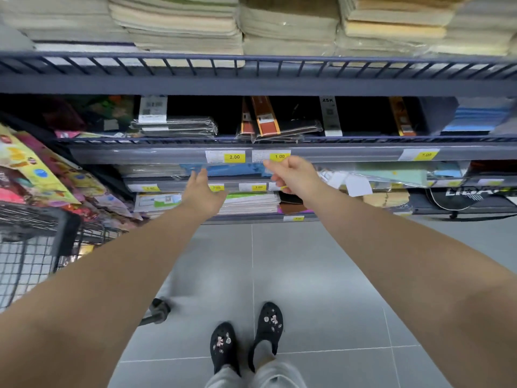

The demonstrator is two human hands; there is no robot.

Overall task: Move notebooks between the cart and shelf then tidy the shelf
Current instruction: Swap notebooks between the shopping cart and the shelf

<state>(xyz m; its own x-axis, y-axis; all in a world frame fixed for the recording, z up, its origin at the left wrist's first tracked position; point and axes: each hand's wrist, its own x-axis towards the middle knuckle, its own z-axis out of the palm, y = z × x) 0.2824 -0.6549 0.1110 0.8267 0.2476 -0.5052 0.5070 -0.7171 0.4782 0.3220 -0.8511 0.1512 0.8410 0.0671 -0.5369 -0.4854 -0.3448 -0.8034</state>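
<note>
Mid-task, I'd judge: both hands empty w/ fingers apart, left hand (202, 191) & right hand (291, 175) reached toward blue notebooks (223, 170) on the shelf (167, 156), cart (36, 233) at left w/ colourful books, tidying not yet done.

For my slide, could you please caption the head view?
Both hands, left hand and right hand, reach empty toward blue notebooks on the shelf, cart at left.

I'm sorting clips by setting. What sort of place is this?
Likely a stationery shop aisle: yellow price tags on the shelf rails, stacked notebooks above, and a wire cart at the left.
</note>
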